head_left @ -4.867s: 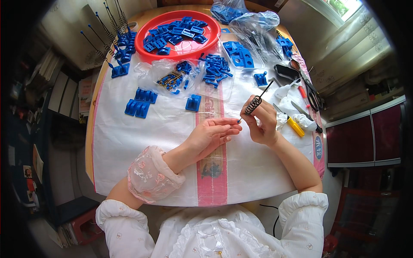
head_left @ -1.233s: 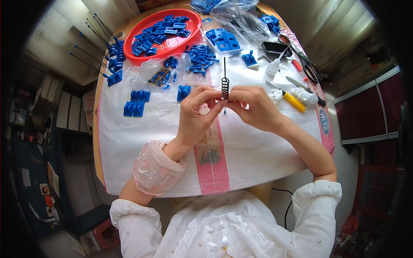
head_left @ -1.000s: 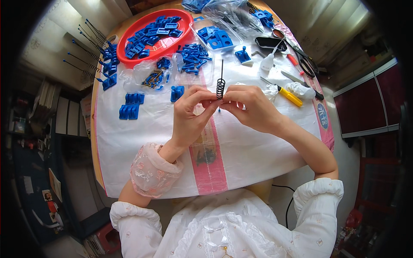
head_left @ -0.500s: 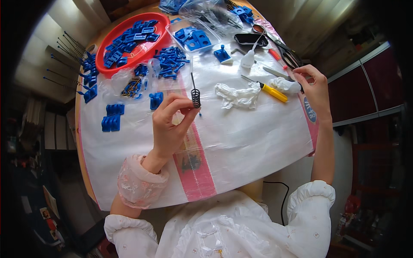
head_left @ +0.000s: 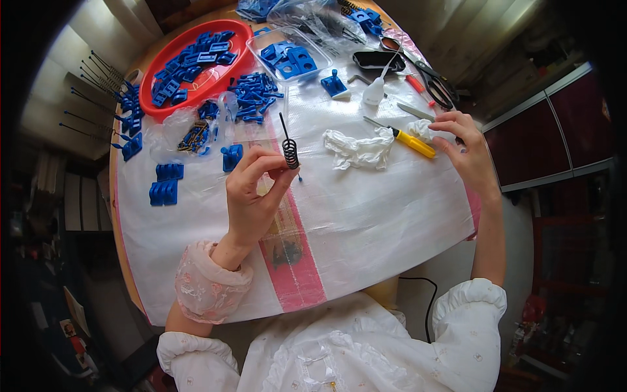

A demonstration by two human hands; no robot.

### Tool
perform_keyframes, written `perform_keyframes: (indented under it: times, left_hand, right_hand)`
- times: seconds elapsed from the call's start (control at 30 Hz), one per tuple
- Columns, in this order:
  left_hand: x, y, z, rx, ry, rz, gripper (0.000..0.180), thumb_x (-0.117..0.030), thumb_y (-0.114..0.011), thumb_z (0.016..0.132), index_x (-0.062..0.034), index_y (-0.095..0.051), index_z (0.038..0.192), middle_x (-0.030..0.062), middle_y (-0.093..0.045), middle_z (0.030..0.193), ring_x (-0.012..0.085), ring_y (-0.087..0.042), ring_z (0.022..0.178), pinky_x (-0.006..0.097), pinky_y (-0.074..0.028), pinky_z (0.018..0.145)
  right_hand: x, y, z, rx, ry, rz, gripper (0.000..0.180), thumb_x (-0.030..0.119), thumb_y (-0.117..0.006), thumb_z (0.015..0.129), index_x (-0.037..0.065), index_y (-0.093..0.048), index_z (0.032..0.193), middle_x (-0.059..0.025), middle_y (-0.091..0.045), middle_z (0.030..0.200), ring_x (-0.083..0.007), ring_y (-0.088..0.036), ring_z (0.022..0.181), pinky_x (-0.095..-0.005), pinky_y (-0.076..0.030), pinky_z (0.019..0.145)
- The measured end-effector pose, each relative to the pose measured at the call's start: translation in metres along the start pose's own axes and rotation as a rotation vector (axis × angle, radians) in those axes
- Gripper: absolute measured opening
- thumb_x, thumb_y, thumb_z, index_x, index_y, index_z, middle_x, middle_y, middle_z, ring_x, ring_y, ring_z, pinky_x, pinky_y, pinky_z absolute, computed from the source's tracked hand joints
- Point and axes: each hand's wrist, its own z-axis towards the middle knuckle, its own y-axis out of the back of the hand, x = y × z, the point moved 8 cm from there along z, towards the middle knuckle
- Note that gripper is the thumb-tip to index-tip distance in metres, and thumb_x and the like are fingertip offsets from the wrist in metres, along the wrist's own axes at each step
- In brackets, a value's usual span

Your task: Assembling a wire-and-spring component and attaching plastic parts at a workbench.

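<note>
My left hand point(head_left: 251, 193) is closed, pinching a black coil spring point(head_left: 290, 154) between thumb and fingertips. A thin black end sticks up from the coil, and a small blue tip shows below it. On the right, my right hand point(head_left: 467, 147) curves over the table with thumb and fingers apart. Beside its fingers lie a crumpled white tissue point(head_left: 423, 130) and a knife blade point(head_left: 415, 111). A small dark piece shows under the palm; I cannot make out what it is. Left of that hand is a yellow-handled screwdriver point(head_left: 415, 142).
A red basin point(head_left: 149, 88) and a clear tub point(head_left: 316, 73) hold blue plastic parts. More blue parts point(head_left: 163, 193) lie at left. Scissors point(head_left: 436, 88), a white squeeze bottle point(head_left: 373, 93), a black tray point(head_left: 379, 61) and crumpled white cloth point(head_left: 358, 149) sit toward the far right.
My right hand has shifted slightly left over the tissue, its fingers spreading apart. My left hand keeps the spring, moving slightly left and nearer. The whole view has shifted a little.
</note>
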Motion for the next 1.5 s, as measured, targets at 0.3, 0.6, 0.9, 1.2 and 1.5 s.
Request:
perform_keyframes:
  times: [0.3,0.6,0.9,1.2,1.5]
  left_hand:
    - [0.001,0.001,-0.002,0.025,0.027,-0.017,0.015,0.009,-0.070,0.082,0.0020,-0.067,0.095,0.0045,-0.059,0.091,0.0096,-0.056,0.080,0.022,-0.045,0.072]
    - [0.002,0.004,-0.001,0.001,0.013,0.001,0.017,0.004,-0.075,0.079,-0.0012,-0.070,0.094,0.0056,-0.064,0.089,0.0103,-0.059,0.075,0.023,-0.048,0.066]
    - [0.003,0.001,-0.002,0.040,0.041,-0.020,0.016,0.006,-0.071,0.082,-0.0005,-0.069,0.096,0.0035,-0.061,0.092,0.0082,-0.055,0.079,0.021,-0.045,0.070]
    - [0.003,0.004,-0.002,0.033,0.054,-0.031,0.017,0.007,-0.071,0.081,-0.0012,-0.069,0.096,0.0033,-0.060,0.092,0.0083,-0.055,0.080,0.022,-0.045,0.070]
    - [0.007,0.007,0.000,-0.011,0.025,-0.028,0.015,0.002,-0.075,0.079,-0.0011,-0.069,0.092,0.0040,-0.062,0.085,0.0109,-0.059,0.071,0.024,-0.048,0.064]
  right_hand:
    - [-0.018,-0.028,0.022,0.101,0.075,-0.092,0.008,0.004,-0.071,0.079,0.001,-0.064,0.084,-0.0083,-0.063,0.103,-0.0256,-0.055,0.107,-0.0346,-0.041,0.097]
    - [-0.007,-0.040,0.028,0.091,0.045,-0.140,0.011,0.006,-0.071,0.079,0.001,-0.064,0.086,-0.0083,-0.063,0.102,-0.0259,-0.055,0.105,-0.0352,-0.042,0.093]
    - [0.005,-0.009,0.037,-0.083,-0.089,0.083,0.010,-0.001,-0.065,0.081,0.000,-0.060,0.091,-0.0092,-0.069,0.096,-0.0149,-0.067,0.089,-0.0290,-0.052,0.083]
    - [0.129,-0.112,0.007,0.487,0.023,0.538,0.014,-0.002,-0.067,0.082,-0.005,-0.060,0.094,-0.0134,-0.068,0.086,-0.0175,-0.068,0.082,-0.0281,-0.052,0.074]
    - [0.119,-0.160,0.004,0.492,-0.022,0.483,0.018,0.011,-0.066,0.085,-0.004,-0.067,0.095,-0.0146,-0.069,0.085,-0.0200,-0.065,0.078,-0.0313,-0.047,0.069]
